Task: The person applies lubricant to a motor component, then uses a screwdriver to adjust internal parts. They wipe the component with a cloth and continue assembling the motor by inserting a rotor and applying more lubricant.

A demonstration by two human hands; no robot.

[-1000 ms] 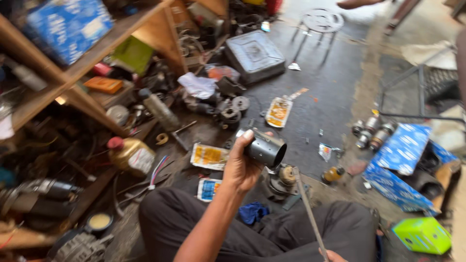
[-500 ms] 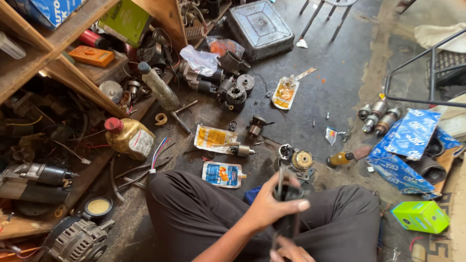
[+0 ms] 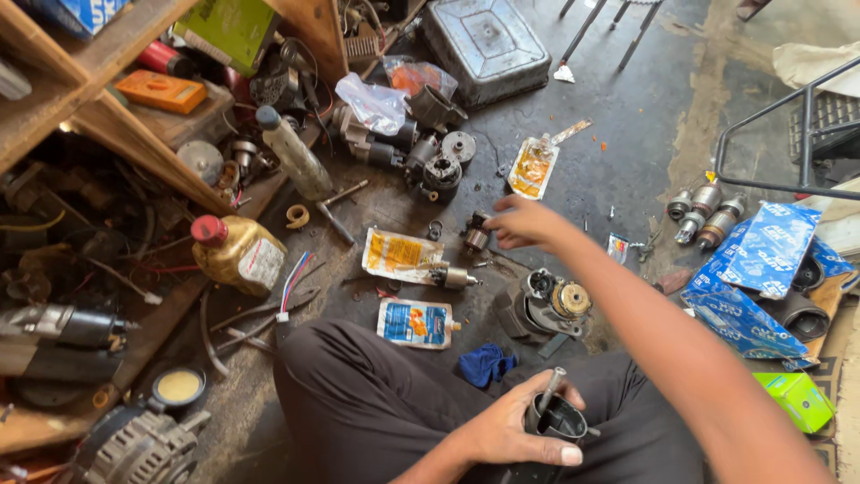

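Hands at work over a cluttered workshop floor, seen from above. Left hand (image 3: 511,430) wraps around a dark cylindrical housing (image 3: 557,419) held at the lap, thumb across its front; a thin metal rod (image 3: 548,392) stands in the housing's open mouth. The housing's lower part is cut off by the bottom edge and its inside is too dark to read. Right hand (image 3: 527,222) reaches forward across the floor, fingers loosely extended, just beside a small armature (image 3: 476,233); whether the fingertips touch it cannot be told, and the palm faces down, hiding anything under it. The right forearm crosses the lower right of the view and covers part of the floor there.

Near the knees lie a blue rag (image 3: 485,364), a squeezed tube (image 3: 415,323) and a motor end cap (image 3: 546,305). A yellow sachet (image 3: 400,255) lies beyond them. An oil bottle (image 3: 235,253) with a red cap stands at the foot of the wooden shelving (image 3: 107,112), whose lower bays are in shadow and hard to make out. Blue cartons (image 3: 761,269) lie at right, partly over dark parts. Floor (image 3: 627,134): dark, stained concrete, greasy, paler toward the upper right.
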